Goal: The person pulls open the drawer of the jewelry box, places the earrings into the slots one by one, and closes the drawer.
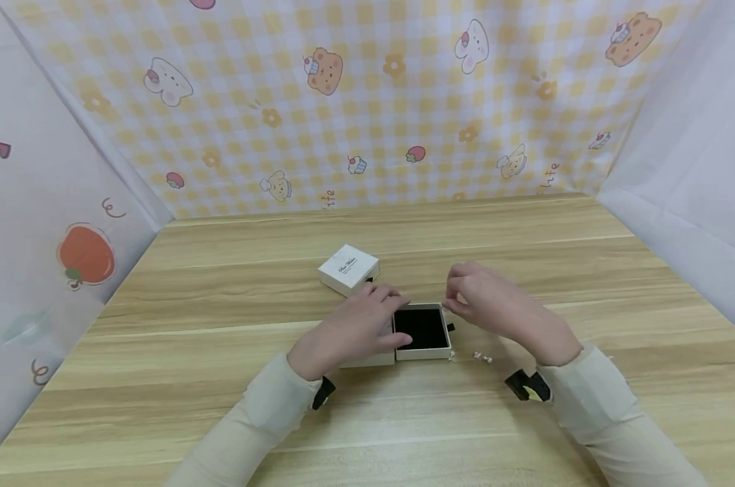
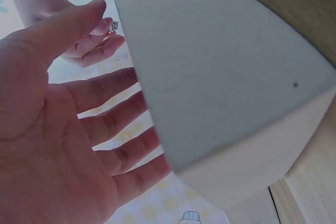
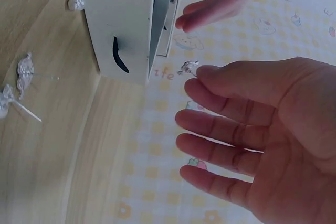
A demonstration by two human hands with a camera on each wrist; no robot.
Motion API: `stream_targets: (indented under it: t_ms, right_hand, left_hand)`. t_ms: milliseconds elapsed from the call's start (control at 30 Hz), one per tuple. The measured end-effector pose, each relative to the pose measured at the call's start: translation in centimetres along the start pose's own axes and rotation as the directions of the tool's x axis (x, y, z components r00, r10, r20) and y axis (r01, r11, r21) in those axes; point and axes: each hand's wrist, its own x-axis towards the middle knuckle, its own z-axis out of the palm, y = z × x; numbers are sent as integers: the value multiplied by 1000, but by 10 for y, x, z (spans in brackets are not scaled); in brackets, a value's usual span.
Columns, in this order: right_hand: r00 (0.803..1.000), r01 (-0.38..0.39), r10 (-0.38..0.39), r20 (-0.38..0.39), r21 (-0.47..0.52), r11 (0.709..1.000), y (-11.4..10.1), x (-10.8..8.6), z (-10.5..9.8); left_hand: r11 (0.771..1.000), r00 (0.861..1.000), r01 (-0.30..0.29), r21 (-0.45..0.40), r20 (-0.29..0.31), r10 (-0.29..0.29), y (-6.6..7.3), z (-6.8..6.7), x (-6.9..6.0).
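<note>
A white box drawer with a black lining (image 1: 421, 327) is pulled out of its white sleeve (image 1: 367, 360). My left hand (image 1: 358, 331) lies over the sleeve, thumb at the drawer's left part; in the left wrist view its fingers reach behind the white box (image 2: 220, 72). Just right of the drawer, my right hand (image 1: 486, 301) pinches a small silvery earring (image 3: 188, 67) between thumb and forefinger, other fingers extended. More small earrings (image 1: 482, 357) lie on the table right of the drawer, one (image 1: 451, 356) by its front right corner. A black pull tab (image 3: 120, 55) shows on the drawer's side.
A closed white box with printed lettering (image 1: 349, 267) stands behind my left hand on the wooden table (image 1: 221, 270). A checked cloth with cartoon prints (image 1: 367, 101) hangs at the back, with white cloth at both sides.
</note>
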Motion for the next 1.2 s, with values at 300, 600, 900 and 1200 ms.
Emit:
stream_targets:
  t_ms: [300, 600, 900, 1200]
  right_hand:
    - [999, 33, -31, -28, 67, 997, -5, 3, 4]
    - [994, 88, -77, -82, 134, 987, -8, 5, 8]
    - [980, 148, -118, -158, 196, 969, -11, 7, 13]
    - [971, 176, -131, -198, 229, 957, -16, 9, 13]
  left_hand:
    - [999, 995, -35, -34, -94, 32, -3, 1, 0]
    - [997, 984, -41, -61, -174, 30, -4, 3, 3]
    - [988, 959, -66, -143, -283, 24, -4, 4, 5]
    - [937, 958, -77, -340, -287, -25, -5, 5, 6]
